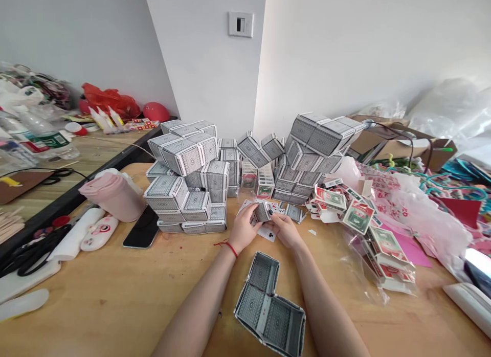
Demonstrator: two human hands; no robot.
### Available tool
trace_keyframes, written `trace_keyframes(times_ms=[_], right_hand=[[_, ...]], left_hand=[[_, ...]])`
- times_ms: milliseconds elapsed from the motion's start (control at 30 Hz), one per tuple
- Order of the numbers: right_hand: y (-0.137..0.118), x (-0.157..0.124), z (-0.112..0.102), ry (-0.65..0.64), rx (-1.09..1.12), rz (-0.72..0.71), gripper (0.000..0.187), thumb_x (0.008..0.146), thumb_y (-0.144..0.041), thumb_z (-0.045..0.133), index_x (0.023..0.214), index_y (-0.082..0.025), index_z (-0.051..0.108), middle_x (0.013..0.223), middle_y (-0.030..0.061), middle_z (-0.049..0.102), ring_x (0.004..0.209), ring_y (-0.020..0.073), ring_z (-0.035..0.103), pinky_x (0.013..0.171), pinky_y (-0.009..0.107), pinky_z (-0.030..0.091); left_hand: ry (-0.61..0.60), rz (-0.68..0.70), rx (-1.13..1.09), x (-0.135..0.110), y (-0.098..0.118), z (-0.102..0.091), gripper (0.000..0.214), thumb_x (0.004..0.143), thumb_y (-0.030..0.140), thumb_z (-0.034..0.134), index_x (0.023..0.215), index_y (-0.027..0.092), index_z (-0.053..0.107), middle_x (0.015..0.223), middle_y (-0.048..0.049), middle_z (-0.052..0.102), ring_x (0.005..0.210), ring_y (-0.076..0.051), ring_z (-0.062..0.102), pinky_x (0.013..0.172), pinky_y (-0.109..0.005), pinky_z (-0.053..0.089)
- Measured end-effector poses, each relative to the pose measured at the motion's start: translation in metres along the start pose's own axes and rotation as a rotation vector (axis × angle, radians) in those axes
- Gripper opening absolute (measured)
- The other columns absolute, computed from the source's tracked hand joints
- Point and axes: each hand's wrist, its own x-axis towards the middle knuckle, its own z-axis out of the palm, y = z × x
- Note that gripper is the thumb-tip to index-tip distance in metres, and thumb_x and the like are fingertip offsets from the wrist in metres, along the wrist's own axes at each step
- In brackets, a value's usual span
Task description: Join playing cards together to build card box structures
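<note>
Near the middle of the table, my left hand and my right hand both grip a small piece of grey patterned playing cards; it looks folded. Under and behind it lie loose playing cards, some face up. Between my forearms rests an L-shaped open tray made of cards, its hollow side up. Blocks built from cards are stacked to the left, and another stack of card blocks rises to the right. A zigzag card piece stands between them.
Opened card boxes and a crumpled plastic bag lie to the right. On the left are a pink cup, a black phone, a white mouse and black scissors. Several card boxes stand behind my hands.
</note>
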Motion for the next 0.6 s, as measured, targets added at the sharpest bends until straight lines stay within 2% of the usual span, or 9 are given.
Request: trace_keyframes(times_ms=[233,433,600], right_hand=[[-0.0009,0.0004,0.0037,0.008,-0.090,-0.022,0.025,0.068,-0.041,0.063,0.072,-0.016,0.067,0.079,0.0046,0.067,0.075,0.0193,0.061,0.078,0.036,0.046],[0.0001,0.0020,0.0082,0.100,-0.204,-0.089,0.030,0.066,-0.042,0.063,0.085,-0.019,0.065,0.083,0.0034,0.066,0.081,0.0210,0.060,0.076,0.035,0.048],[0.0056,0.0046,0.0026,0.144,-0.301,-0.107,0.032,0.065,-0.046,0.061,0.078,-0.017,0.064,0.077,0.0053,0.066,0.073,0.0206,0.061,0.069,0.034,0.049]], left_hand=[[0.015,0.060,0.092,-0.0006,-0.0009,-0.0003,0.056,0.064,0.007,0.060,0.116,0.019,0.044,0.119,-0.0081,0.051,0.113,-0.021,0.045,0.097,-0.043,0.038],[0.015,0.067,0.104,-0.0001,-0.0018,-0.0016,0.056,0.062,0.004,0.059,0.114,0.019,0.045,0.117,-0.0075,0.052,0.112,-0.020,0.046,0.096,-0.041,0.039],[0.012,0.083,0.113,-0.0005,-0.0007,-0.0015,0.055,0.063,0.004,0.059,0.114,0.019,0.045,0.117,-0.0076,0.052,0.111,-0.020,0.047,0.096,-0.041,0.039]])
